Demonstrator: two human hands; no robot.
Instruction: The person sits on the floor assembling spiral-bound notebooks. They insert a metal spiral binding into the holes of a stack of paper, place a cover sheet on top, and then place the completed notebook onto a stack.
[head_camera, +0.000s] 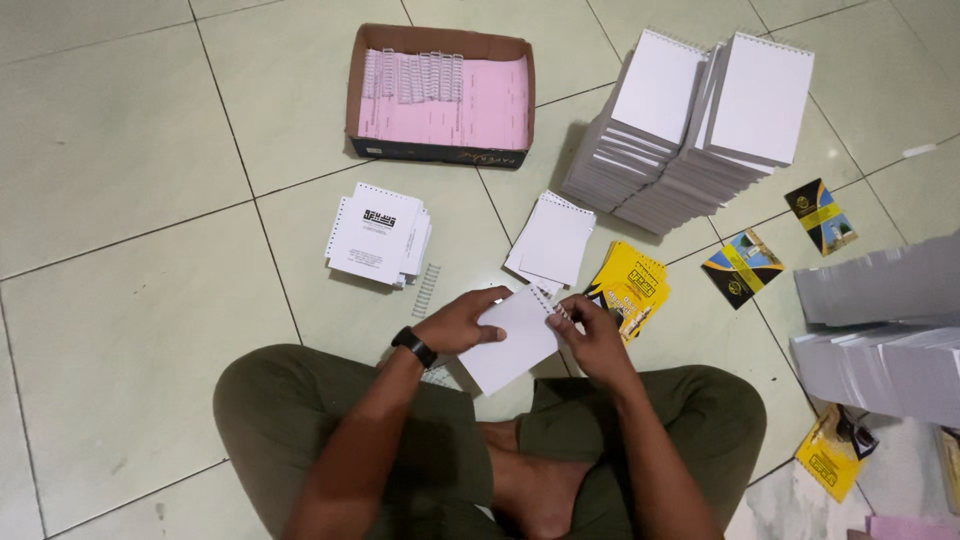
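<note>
Both hands grip a white notepad (515, 340) above crossed legs: left hand (463, 322) clasping its edge, right hand (592, 335) pinching its wire binding, just below yellow covers (630, 285) on the tiled floor (120, 200).

The scene is set on a floor (120, 150) of large pale greenish tiles, divided by thin dark grout lines (running diagonally, from about seven toward one o'clock). Soft, even light is reflected from the glossy surface.
</note>
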